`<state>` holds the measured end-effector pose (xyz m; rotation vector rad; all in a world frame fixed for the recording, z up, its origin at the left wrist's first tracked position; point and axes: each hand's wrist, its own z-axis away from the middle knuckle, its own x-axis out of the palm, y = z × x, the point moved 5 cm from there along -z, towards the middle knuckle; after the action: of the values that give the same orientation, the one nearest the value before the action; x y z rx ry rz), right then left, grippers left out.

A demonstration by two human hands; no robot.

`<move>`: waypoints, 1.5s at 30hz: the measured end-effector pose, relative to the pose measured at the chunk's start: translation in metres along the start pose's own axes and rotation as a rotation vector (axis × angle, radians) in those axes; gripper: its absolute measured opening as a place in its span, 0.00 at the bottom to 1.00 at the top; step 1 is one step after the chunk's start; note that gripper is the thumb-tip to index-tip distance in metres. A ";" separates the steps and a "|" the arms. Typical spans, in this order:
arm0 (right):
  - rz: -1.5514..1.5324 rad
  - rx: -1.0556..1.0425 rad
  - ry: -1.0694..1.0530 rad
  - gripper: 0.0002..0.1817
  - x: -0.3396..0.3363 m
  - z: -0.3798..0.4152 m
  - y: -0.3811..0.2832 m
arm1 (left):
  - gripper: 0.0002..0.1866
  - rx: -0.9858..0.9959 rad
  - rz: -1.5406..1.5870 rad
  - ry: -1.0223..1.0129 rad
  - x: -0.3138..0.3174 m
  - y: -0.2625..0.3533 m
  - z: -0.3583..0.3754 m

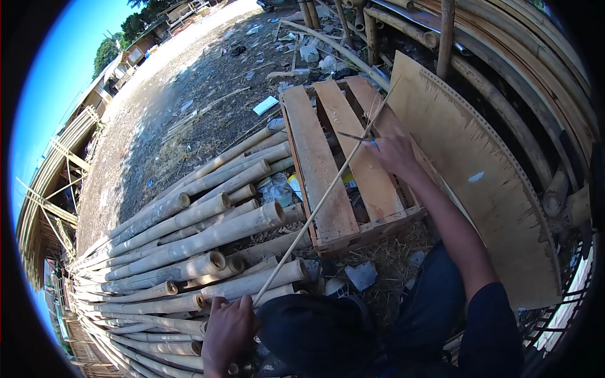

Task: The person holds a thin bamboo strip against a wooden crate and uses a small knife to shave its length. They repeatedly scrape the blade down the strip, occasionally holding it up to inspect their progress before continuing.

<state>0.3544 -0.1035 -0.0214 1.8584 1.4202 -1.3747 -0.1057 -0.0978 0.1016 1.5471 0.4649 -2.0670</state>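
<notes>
A long thin bamboo strip [318, 208] runs diagonally from the lower middle up over a slatted wooden crate [328, 183]. My left hand [230, 331], fingers closed, grips its lower end beside my knee. Above the crate, my right hand [392, 154] is closed around the blue handle of a knife [353, 137]. The knife's blade points left and lies across the strip near its upper part. The crate's top has three wide planks with gaps between them.
Many bamboo poles [201, 261] lie stacked on the left, their cut ends toward me. A curved plywood sheet [469, 183] leans at the right against a bamboo rack [498, 94]. Litter and a white piece [265, 105] lie on the ground beyond.
</notes>
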 end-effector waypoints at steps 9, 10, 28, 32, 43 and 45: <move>0.042 0.260 -0.028 0.34 0.005 0.004 0.081 | 0.09 -0.103 -0.011 -0.022 -0.005 -0.007 0.013; -0.003 0.461 -0.044 0.34 0.007 0.002 0.110 | 0.09 -0.102 -0.018 -0.011 -0.006 -0.010 0.015; -0.207 0.308 -0.110 0.36 -0.006 -0.001 0.015 | 0.08 -0.054 0.256 0.046 0.015 -0.025 -0.018; -0.277 0.212 -0.206 0.36 -0.022 0.004 -0.038 | 0.11 -0.088 0.329 0.125 0.010 -0.026 -0.025; -0.381 0.396 -0.053 0.37 -0.030 0.001 0.012 | 0.13 -0.215 0.974 -0.008 0.053 -0.076 -0.005; -0.404 0.421 -0.056 0.37 -0.032 0.000 0.020 | 0.13 -0.197 1.036 -0.005 0.063 -0.079 -0.003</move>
<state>0.3721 -0.1266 0.0022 1.8110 1.6367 -2.0401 -0.1633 -0.0442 0.0384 1.2520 -0.1426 -1.1737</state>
